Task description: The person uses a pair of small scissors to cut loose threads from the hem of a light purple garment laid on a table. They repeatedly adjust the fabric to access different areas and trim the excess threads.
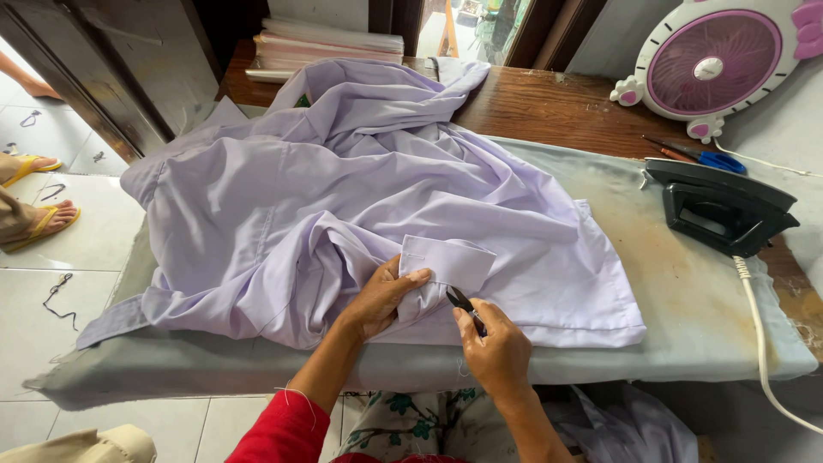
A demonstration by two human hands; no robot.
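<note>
In the head view, a lilac shirt point(343, 197) lies crumpled across a padded surface point(686, 283) covered in pale grey-green cloth, its folds heaped toward the far end and its hem spread flat to the near right. The left hand point(381, 296) rests on the near part of the shirt, its grip pressed together on a cuff point(450, 261): the thumb lies along the cuff's lower edge and the fingers are tucked under the cloth, so the cuff stands up just beyond and to the right of the knuckles. The right hand point(497, 347) sits just beside it, near the surface's front edge, its grip closed around small dark snips point(463, 302), whose tips point up and left and touch the cuff's lower edge between the two hands. A red sleeve point(283, 429) covers the left forearm. On the right of the surface a dark iron point(720, 206) lies well apart from the hands, its white cord point(759, 334) running down over the edge. Beyond it stand a pink and white fan point(711, 60) and blue-handled scissors point(707, 159) on brown wood. A stack of folded cloth point(330, 43) lies at the far end. On the tiled floor to the left, feet in yellow sandals point(39, 223) show.
</note>
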